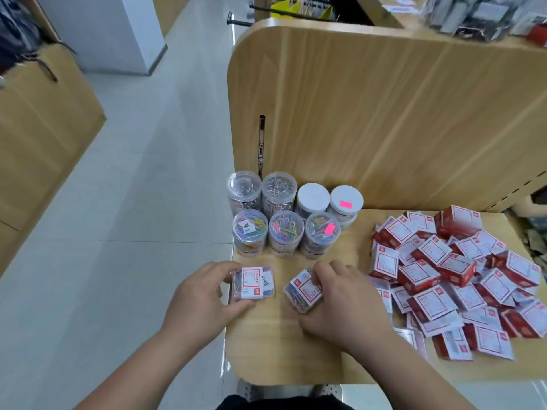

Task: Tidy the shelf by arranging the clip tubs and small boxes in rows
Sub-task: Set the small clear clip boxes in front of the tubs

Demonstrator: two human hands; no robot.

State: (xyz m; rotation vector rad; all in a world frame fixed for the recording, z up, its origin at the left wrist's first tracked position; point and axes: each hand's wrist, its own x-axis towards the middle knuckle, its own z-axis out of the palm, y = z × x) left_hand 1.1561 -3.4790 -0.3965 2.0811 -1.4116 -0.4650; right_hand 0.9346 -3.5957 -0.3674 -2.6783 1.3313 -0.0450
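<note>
There are seven round clip tubs to see, in two rows. The back row has four: two clear tubs with silver clips [244, 189] and two tubs with white lids [313, 197]. The front row has three tubs with coloured clips [285, 232]. Two of the seven carry a pink sticker [345, 204]. There are two small clear boxes: the first clear box [256, 282] is held in the left hand [201, 294], the second clear box [302, 291] in the right hand [346, 303]. The red and white boxes [444, 279] make one heap; I count more than twenty, but they overlap, so the exact number I cannot tell.
</note>
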